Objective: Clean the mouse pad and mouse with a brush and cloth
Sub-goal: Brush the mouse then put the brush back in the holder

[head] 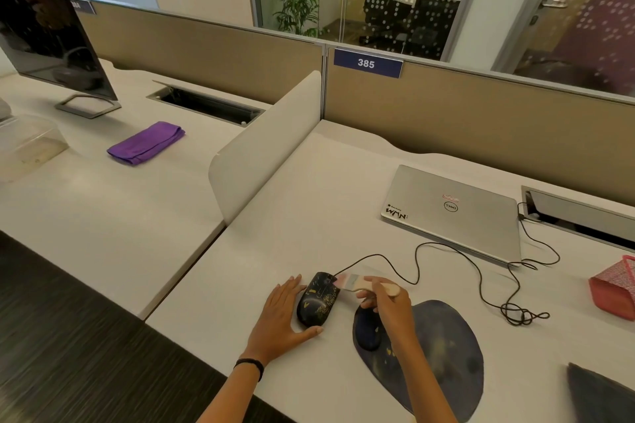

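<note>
The closed laptop (457,216), far right, reads "DELL" and "WMN"; the dark mouse pad (443,347) lies near right, the folded purple cloth (146,143) far left. The left hand (278,319), fingers straight and thumb spread, brackets the black mouse (318,299), which sits just left of the mouse pad, long axis near-to-far, cable end far. The right hand (390,306) grips the brush (350,283), bristles on the mouse's far right side; a sign (367,62) reads "385".
</note>
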